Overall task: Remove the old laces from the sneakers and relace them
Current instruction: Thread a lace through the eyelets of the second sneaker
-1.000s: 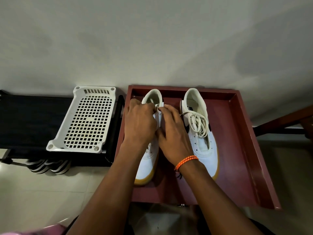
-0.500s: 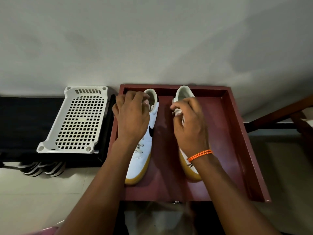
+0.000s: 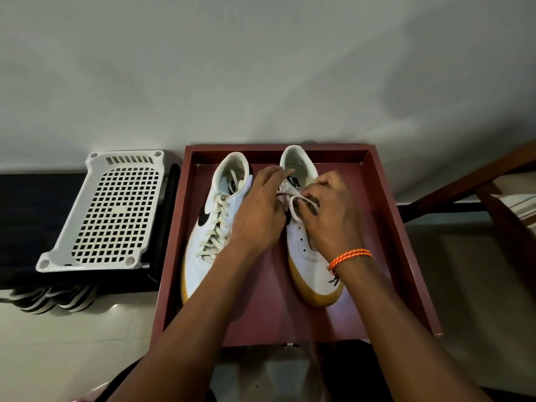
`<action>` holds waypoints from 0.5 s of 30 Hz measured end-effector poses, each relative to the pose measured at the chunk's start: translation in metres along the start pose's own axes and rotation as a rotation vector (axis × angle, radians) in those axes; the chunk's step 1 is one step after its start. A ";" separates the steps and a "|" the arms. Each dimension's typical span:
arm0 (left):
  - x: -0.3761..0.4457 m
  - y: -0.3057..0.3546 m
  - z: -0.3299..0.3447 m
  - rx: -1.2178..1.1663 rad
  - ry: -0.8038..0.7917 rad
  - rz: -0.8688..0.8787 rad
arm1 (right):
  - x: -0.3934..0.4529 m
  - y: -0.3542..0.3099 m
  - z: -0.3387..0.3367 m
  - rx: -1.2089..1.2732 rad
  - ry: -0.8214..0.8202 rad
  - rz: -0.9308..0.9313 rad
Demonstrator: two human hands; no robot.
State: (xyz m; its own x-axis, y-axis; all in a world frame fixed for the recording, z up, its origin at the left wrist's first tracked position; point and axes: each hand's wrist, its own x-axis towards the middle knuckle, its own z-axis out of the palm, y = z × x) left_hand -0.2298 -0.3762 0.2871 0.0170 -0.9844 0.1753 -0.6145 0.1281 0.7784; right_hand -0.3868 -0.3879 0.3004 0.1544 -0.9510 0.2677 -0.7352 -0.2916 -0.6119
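Two white sneakers with tan soles lie heel-away in a dark red tray. The left sneaker is fully laced with a cream lace and has a black logo on its side. The right sneaker shows bare eyelets along its lower half. A loop of its white lace sits near the tongue. My right hand pinches that loop. My left hand reaches across between the shoes, fingers stretched out onto the right sneaker's tongue and collar. An orange cord bracelet circles my right wrist.
A white perforated plastic rack rests on a black bench left of the tray. Striped shoes sit on the floor under it. A grey wall rises behind the tray. Brown wooden furniture stands at the right.
My left hand has left the left sneaker and moved right onto the right sneaker. My right hand has shifted to pinch a lace loop. The left sneaker's laces are now uncovered.
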 end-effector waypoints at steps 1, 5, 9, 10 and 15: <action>0.002 -0.001 0.002 -0.008 -0.014 -0.004 | -0.001 0.001 -0.004 0.036 -0.038 -0.018; 0.005 0.003 0.011 0.062 0.068 0.003 | -0.004 0.013 -0.022 0.254 -0.126 0.086; 0.006 0.020 0.008 -0.066 0.088 0.027 | -0.010 0.015 -0.046 0.714 -0.070 0.278; 0.005 0.023 0.007 -0.111 0.068 0.025 | -0.010 0.016 -0.051 0.739 -0.013 0.291; 0.002 0.021 -0.002 -0.041 0.097 -0.003 | -0.003 0.032 -0.069 0.514 0.550 0.245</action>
State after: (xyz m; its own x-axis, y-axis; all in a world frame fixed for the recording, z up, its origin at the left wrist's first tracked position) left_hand -0.2415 -0.3755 0.3054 0.0964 -0.9687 0.2287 -0.5815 0.1316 0.8028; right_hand -0.4562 -0.3874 0.3320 -0.4200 -0.8461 0.3282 -0.2880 -0.2186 -0.9323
